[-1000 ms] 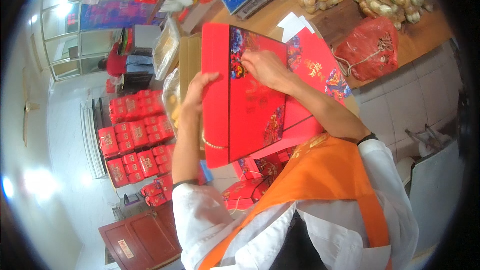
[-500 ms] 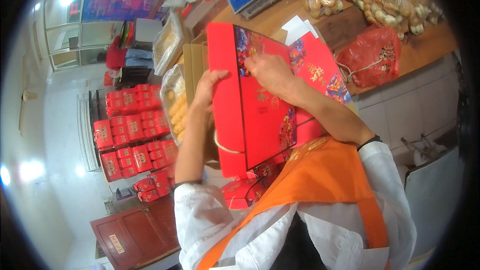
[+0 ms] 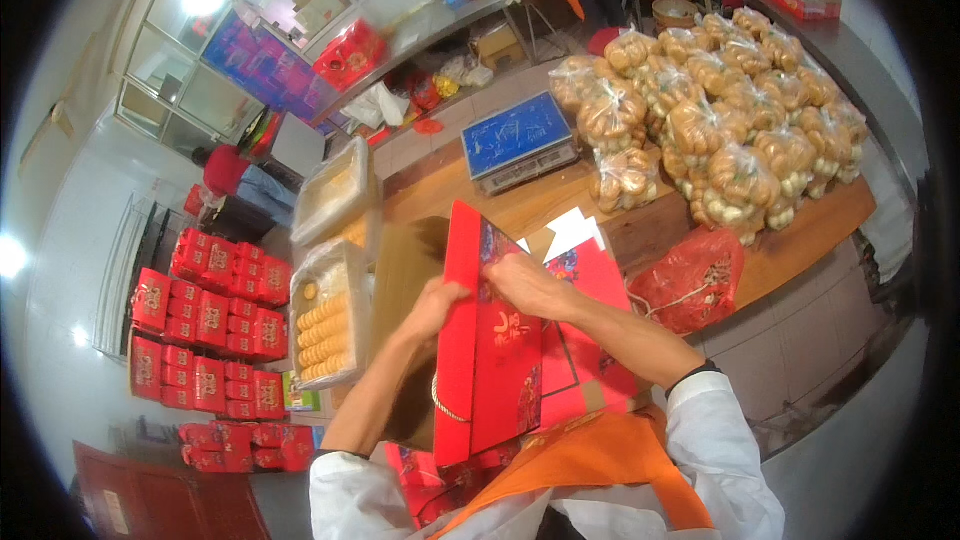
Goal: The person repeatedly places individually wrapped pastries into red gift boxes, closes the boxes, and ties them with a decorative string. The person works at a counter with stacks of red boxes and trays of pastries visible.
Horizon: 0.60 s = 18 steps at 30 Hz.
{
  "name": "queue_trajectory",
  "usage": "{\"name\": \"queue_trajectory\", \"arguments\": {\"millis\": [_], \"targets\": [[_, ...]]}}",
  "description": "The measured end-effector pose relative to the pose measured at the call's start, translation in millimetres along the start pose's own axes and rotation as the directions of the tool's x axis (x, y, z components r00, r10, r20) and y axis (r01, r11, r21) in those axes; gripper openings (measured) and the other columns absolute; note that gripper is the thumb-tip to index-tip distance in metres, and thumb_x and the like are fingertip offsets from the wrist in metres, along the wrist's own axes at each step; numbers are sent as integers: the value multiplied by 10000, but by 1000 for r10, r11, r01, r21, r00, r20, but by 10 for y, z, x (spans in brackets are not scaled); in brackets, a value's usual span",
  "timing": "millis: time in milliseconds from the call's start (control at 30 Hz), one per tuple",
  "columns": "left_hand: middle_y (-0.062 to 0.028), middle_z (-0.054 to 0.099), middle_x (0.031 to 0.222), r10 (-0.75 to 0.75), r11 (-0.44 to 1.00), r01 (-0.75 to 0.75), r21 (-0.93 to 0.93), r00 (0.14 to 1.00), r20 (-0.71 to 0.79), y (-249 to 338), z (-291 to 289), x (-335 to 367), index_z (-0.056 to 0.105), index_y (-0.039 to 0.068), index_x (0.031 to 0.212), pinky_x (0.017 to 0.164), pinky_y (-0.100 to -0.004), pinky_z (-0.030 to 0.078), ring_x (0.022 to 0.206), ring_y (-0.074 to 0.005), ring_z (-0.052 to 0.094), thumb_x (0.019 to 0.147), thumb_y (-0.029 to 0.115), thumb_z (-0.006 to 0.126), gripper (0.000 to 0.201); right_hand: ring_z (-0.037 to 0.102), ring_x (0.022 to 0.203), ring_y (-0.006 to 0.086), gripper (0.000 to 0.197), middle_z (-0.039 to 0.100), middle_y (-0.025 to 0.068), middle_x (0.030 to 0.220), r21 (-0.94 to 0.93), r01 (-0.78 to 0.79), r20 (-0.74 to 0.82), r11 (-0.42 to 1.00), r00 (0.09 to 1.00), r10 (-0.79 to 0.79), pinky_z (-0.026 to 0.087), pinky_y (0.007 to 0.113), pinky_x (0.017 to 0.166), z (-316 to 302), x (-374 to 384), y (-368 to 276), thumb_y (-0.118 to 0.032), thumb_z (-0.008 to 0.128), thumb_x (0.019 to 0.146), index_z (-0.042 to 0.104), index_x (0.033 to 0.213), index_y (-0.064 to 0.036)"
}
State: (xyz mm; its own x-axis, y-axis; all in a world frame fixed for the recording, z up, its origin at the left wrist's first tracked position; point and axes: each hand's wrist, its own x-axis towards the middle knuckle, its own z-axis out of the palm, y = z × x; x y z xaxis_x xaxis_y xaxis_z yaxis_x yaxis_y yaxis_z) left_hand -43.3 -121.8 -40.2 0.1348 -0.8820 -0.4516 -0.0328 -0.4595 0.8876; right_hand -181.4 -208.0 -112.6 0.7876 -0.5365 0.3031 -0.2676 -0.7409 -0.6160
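Note:
A red cardboard gift box (image 3: 490,360) with gold lettering and blue floral print stands tilted in front of me, partly folded. My left hand (image 3: 432,308) is closed on its left side panel, fingers behind the panel and partly hidden. My right hand (image 3: 518,283) is closed at the upper part of the printed face, fingertips bent against the panel and hard to see. A cream cord handle (image 3: 448,402) hangs on the side panel. Behind it lies another flat red printed sheet (image 3: 590,290) with white card (image 3: 572,233) at its top.
A blue-topped scale (image 3: 518,135) and many bagged round pastries (image 3: 720,130) sit on the wooden table (image 3: 425,175). Nearby lies a red plastic bag (image 3: 690,280). To the left are a tray of round pastries (image 3: 325,325), a brown carton (image 3: 405,280) and stacked red boxes (image 3: 210,325).
My view has swung up, showing more of the table and pastries. The red box has turned more edge-on, with both hands still at it.

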Motion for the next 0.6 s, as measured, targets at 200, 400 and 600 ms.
{"name": "queue_trajectory", "arguments": {"millis": [200,400,600], "targets": [[-83,607,925,22,997,-24,75,999,26,34,61,13,557,7,1044,774,-310,478,833,-179,597,802,177,463,310,603,684,378,113,587,236,665,-20,64,-33,998,997,-64,472,447,604,45,38,58,-59,541,700,590,672,39],[-84,603,914,-28,894,73,-442,994,108,-114,-103,110,551,2,1068,714,-291,485,805,-169,589,907,290,462,342,634,655,254,176,620,169,685,543,-274,39,794,952,302,488,344,591,192,3,175,-147,548,831,579,801,24],[-82,616,813,174,985,-173,-24,985,11,-429,-171,285,589,-24,1006,647,-288,486,716,-150,583,878,228,522,290,591,730,350,147,595,198,773,199,-29,-226,979,971,75,463,433,631,230,-87,-3,-133,535,814,559,803,12]]}}
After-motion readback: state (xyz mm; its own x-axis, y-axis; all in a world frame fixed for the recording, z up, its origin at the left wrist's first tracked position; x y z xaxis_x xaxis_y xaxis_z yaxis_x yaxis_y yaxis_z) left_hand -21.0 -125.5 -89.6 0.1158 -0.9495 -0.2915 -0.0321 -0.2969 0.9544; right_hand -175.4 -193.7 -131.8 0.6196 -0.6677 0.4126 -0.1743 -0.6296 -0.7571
